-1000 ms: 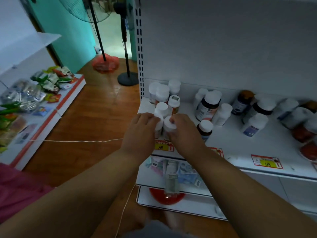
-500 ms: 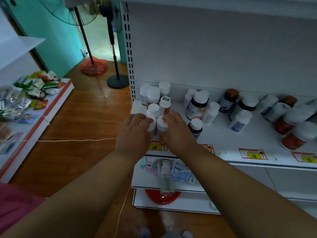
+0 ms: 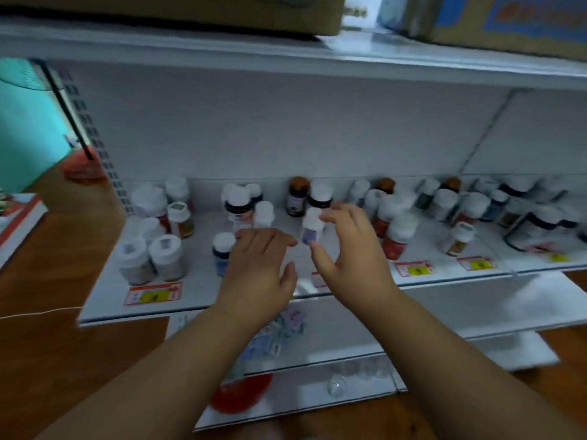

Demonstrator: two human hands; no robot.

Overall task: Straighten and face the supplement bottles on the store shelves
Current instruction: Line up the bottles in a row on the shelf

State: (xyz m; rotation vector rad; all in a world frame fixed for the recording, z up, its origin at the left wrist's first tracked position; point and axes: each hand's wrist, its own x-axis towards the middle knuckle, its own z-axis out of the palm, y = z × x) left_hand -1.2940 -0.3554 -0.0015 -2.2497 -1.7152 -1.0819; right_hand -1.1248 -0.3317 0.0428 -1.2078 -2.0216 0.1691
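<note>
my right hand is spread wide around a small white-capped bottle, index finger at its cap and thumb below its label, though the blur hides any contact. my left hand hovers open just left of it, beside a blue-labelled bottle on the white shelf.

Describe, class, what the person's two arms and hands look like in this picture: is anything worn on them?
Both forearms are bare up to the picture's lower edge, with no sleeves in view. The left hand and right hand wear no gloves, and no rings, watch or wristband can be seen. The picture is slightly blurred, so fine details may be missed.
</note>
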